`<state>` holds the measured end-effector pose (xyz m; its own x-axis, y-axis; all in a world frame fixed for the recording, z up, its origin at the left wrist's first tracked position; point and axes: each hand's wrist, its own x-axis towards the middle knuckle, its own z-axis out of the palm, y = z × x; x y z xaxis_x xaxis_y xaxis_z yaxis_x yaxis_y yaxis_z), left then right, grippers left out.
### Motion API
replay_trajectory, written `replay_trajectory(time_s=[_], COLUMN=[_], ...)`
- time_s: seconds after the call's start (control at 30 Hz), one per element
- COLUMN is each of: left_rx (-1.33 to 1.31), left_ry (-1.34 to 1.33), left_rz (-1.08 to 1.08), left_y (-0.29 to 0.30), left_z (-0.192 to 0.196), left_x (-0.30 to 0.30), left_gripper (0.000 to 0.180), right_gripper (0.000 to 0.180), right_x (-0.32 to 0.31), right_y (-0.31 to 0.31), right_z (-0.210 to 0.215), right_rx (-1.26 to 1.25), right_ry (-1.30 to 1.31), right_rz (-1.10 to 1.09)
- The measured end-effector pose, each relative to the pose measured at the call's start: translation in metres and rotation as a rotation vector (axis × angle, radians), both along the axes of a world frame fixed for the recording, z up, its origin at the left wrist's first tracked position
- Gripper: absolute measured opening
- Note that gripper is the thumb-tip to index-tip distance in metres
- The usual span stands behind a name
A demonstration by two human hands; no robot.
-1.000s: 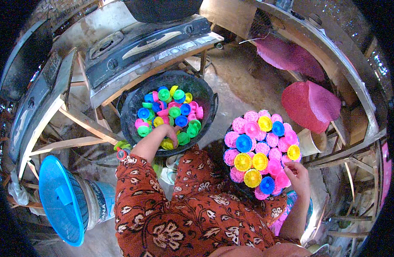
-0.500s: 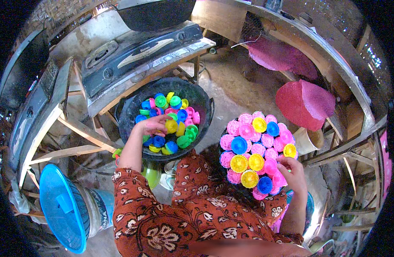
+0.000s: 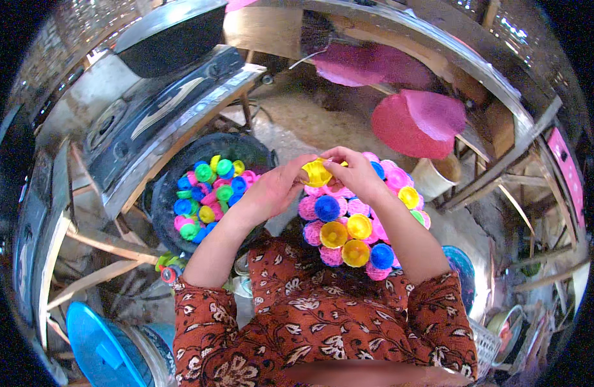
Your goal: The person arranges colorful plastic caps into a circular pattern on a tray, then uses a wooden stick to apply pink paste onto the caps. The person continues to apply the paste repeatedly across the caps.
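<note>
My left hand (image 3: pixel 288 183) grips a small yellow fluted plastic cup (image 3: pixel 317 173) above the space between two vessels. My right hand (image 3: pixel 350 170) meets it there, its fingers closed at the cup's right edge; a bit of yellow also shows by these fingertips. On the left, a black wok (image 3: pixel 160 219) holds many loose plastic cups in green, blue, pink and yellow. Under my right forearm lies a round cluster of pink, stringy-textured pieces (image 3: pixel 358 207), several with a coloured cup such as a blue cup (image 3: pixel 327 208) on top. My forearms hide parts of both groups.
A gas stove (image 3: pixel 142 122) on a wooden stand is at the upper left, with a large black pan (image 3: pixel 174 42) on it. Pink-red sheets (image 3: pixel 413 122) hang over a bench at the right. A blue basin (image 3: pixel 103 348) stands at lower left.
My left hand has left the wok's cups and moved right with a yellow cup. My right hand has moved up and left from the pink cluster to join it. The view has shifted.
</note>
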<state>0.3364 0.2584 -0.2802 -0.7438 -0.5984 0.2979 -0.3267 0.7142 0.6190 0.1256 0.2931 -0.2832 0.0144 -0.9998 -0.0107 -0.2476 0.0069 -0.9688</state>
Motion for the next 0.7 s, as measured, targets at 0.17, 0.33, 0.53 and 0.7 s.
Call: replay_trajectory(time_s=[0.17,0.33,0.53,0.7], left_rx=[-0.148,0.05,0.159,0.383], left_ry=[0.121,-0.027,-0.616,-0.792], left_rz=[0.04,0.485,0.386,0.319], left_y=[0.005,-0.048,-0.083,-0.091], left_z=[-0.008,-0.08,-0.192,-0.231], left_x=[-0.006,0.055,0.131,0.145], left_gripper=[0.058,0.035,0.046,0.051], right_gripper=[0.029,0.028,0.027,0.025], right_x=[-0.031,-0.075,-0.074,-0.066], right_y=[0.012,0.026,0.029,0.027], right_z=[-0.029,-0.076,-0.096,-0.096], right_rx=[0.011,0.046,0.069,0.086], right_ry=[0.365,0.699,0.631,0.683], right_rz=[-0.074,-0.191,-0.175,-0.109])
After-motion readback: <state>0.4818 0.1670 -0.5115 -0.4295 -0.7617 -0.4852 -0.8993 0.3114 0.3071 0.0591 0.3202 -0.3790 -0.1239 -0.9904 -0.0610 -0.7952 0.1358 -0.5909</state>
